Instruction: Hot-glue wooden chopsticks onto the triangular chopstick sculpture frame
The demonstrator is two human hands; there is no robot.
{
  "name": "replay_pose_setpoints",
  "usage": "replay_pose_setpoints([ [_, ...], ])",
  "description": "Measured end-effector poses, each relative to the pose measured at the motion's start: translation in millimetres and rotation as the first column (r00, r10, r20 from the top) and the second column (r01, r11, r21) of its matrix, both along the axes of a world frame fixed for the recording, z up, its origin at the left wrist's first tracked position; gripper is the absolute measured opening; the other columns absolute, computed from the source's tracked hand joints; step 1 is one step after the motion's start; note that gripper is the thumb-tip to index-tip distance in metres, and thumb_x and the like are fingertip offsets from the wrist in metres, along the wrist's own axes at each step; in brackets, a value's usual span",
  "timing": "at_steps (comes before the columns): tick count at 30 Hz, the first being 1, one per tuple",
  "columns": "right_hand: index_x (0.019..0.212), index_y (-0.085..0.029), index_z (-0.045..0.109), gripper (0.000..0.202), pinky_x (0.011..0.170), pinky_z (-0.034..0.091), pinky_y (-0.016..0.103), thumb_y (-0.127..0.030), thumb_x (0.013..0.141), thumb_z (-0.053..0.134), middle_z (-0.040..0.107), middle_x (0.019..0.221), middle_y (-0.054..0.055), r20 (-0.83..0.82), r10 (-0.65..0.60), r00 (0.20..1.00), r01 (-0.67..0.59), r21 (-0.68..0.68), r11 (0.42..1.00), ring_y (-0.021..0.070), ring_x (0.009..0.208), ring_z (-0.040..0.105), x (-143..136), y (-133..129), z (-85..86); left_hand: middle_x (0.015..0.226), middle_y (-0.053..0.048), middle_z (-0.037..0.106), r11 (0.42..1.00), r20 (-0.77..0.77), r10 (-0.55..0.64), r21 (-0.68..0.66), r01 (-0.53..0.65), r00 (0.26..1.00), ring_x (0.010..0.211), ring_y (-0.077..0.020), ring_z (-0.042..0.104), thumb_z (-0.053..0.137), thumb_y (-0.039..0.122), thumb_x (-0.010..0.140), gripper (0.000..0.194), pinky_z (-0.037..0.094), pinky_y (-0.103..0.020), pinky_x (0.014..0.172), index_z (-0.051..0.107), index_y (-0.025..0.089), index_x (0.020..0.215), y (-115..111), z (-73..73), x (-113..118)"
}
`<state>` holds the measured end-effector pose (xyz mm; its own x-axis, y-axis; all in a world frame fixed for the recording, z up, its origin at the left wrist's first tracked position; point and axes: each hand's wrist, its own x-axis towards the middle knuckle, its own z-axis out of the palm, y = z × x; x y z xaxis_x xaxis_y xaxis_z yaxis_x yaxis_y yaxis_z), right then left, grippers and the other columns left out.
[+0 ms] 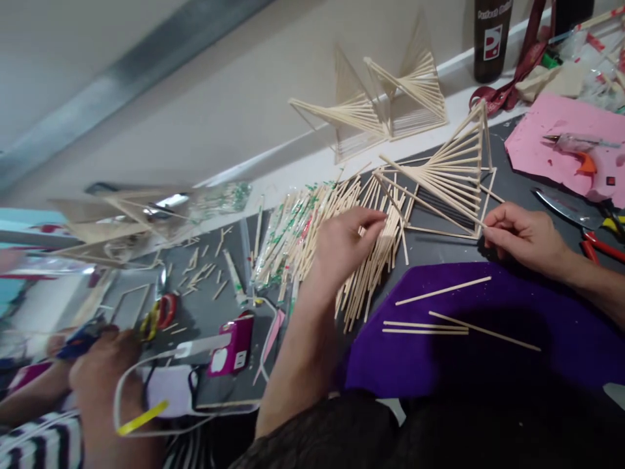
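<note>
A twisted frame of thin wooden sticks [446, 170] stands on the grey table in front of me. My right hand [520, 236] is at its lower right corner, thumb and forefinger pinched on a stick end there. My left hand [347, 244] hovers over a pile of loose wooden sticks [359, 299], just left of the frame. Its thumb and forefinger are pressed together; whether anything is between them I cannot make out. Several single sticks [443, 290] lie on a purple sheet [415, 365] nearest me.
Two similar stick frames [410, 91] stand by the wall. At right are a glue gun [576, 142] on pink foam [537, 140], red-handled pliers [593, 238] and a dark bottle [492, 42]. A co-worker's hands [105, 358] are at left, near scissors [163, 309] and a magenta box [230, 345].
</note>
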<state>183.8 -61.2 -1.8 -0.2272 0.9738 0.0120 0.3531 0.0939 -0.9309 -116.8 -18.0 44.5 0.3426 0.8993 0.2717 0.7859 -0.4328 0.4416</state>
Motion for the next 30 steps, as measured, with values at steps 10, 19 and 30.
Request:
replay_pose_setpoints([
  [10,0.086,-0.020,0.057,0.017,0.048,0.044,0.021,-0.037,0.088,0.054,0.067,0.067,-0.001,0.078,0.051,0.996,-0.053,0.032,0.998,0.0086,0.046,0.057,-3.8,-2.8,-0.5,0.120,-0.009,0.070,0.985,-0.276,-0.168,-0.020,0.169,0.947,0.113,-0.0242,0.063,0.052,0.032,0.092,0.030,0.050,-0.043,0.099,0.070,0.025,0.115,-31.6,-56.9,-45.7],
  [19,0.088,-0.020,0.058,0.018,0.048,0.043,0.021,-0.037,0.090,0.053,0.066,0.068,-0.001,0.159,0.089,0.983,-0.106,0.100,0.989,0.0090,0.046,0.057,-0.1,-3.6,-6.6,0.120,-0.010,0.069,0.970,-0.152,0.237,0.097,-0.224,0.959,0.106,-0.0257,0.065,0.058,0.029,0.085,0.027,0.052,-0.039,0.090,0.073,0.023,0.107,-16.6,-57.8,-61.8],
  [30,0.089,-0.020,0.060,0.019,0.066,0.049,0.025,-0.029,0.095,0.044,0.071,0.082,0.003,0.499,0.197,0.844,-0.379,0.296,0.877,0.0151,0.070,0.067,0.4,-4.3,-4.9,0.094,-0.004,0.071,0.982,0.603,0.179,-0.163,-0.100,0.777,0.065,-0.0104,0.066,0.065,0.024,0.084,0.027,0.053,-0.021,0.054,0.071,0.027,0.111,-94.8,-18.2,7.5],
])
